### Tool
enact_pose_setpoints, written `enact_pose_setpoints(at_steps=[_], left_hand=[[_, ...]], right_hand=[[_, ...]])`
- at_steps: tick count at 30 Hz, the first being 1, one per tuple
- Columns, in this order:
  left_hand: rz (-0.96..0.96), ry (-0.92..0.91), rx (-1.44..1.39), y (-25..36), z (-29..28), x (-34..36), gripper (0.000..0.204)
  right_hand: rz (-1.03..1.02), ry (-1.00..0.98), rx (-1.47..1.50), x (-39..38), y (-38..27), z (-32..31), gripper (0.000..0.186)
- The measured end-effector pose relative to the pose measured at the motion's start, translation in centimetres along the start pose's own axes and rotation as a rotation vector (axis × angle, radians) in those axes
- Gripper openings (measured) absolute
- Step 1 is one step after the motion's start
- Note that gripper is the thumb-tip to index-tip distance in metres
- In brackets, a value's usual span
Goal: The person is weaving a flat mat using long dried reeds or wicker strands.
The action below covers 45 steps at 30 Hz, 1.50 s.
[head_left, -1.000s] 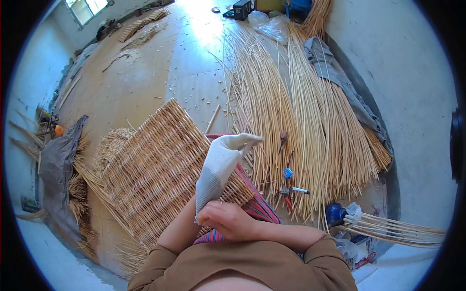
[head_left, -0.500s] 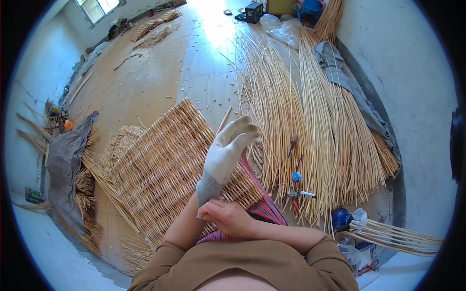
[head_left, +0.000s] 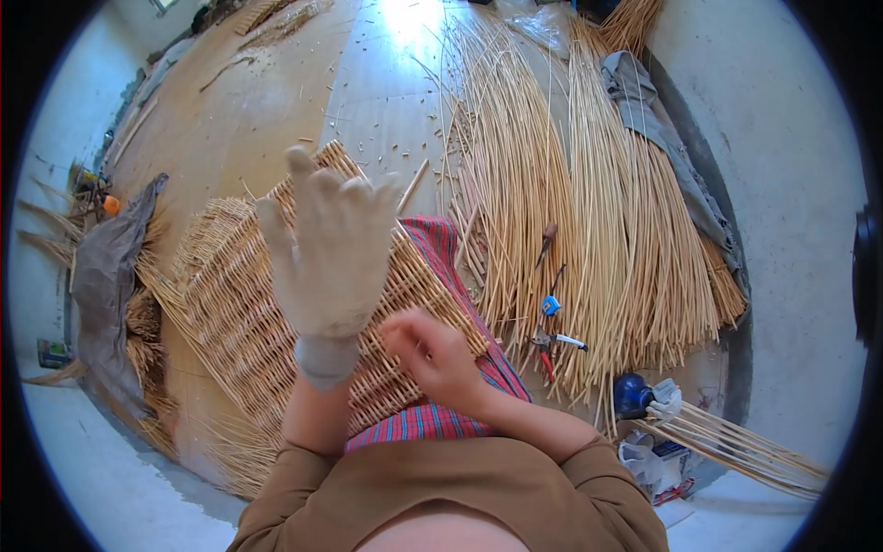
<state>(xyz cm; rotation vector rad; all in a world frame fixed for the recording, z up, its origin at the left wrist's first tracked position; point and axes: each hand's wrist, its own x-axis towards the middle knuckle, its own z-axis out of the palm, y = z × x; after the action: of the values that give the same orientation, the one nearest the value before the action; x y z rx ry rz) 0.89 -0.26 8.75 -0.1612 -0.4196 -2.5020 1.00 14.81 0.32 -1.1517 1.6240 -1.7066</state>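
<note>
Gloved left hand (head_left: 331,253) raised above the mat (head_left: 248,313)
Its fingers spread open; bare right hand (head_left: 432,354) curls loosely, empty, beside the glove cuff

I see a woven mat (head_left: 248,313) lying on the floor (head_left: 303,101) in front of me, with its near edge on a cloth (head_left: 441,414) over my lap. My left hand (head_left: 331,253) is up above the mat, and my right hand (head_left: 437,354) is just beside it, lower down. To the right lies a big pile of reeds (head_left: 589,212). Pliers (head_left: 552,345) rest on the reeds. Far left sits a sack (head_left: 106,276).
</note>
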Motion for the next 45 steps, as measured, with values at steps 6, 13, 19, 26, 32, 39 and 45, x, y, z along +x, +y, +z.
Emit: enact_pose_setpoints(at_steps=[6, 13, 19, 26, 32, 39, 45], left_hand=[[-0.351, -0.154, -0.109, -1.2, -0.3, -4.7, 0.049], [-0.253, -0.506, -0.572, -2.6, -5.8, -3.6, 0.061], [-0.267, -0.358, -0.389, -1.5, -2.2, -2.6, 0.072], [-0.028, -0.286, 1.015, 3.8, -2.8, -0.4, 0.087], [-0.119, -0.145, 2.712, 5.8, -11.3, -6.0, 0.086], [-0.05, -0.085, 2.721, 5.0, -12.5, -5.1, 0.075], [-0.078, -0.069, 2.763, 5.4, -12.9, -5.3, 0.075]], right_hand=[[-0.02, -0.144, 0.257, 0.7, 4.3, 1.2, 0.034], [0.244, -0.326, 0.578, 2.5, 4.3, 0.0, 0.034], [0.205, -0.688, 0.016, 3.7, 4.3, 0.4, 0.039], [0.223, -0.197, 0.209, 6.8, 4.7, -6.2, 0.02], [0.613, 0.322, -0.192, 3.4, 26.4, -14.8, 0.042], [0.859, 0.336, -0.978, -1.0, 44.2, -18.4, 0.089], [1.026, 0.384, -1.172, 4.3, 45.7, -12.7, 0.091]])
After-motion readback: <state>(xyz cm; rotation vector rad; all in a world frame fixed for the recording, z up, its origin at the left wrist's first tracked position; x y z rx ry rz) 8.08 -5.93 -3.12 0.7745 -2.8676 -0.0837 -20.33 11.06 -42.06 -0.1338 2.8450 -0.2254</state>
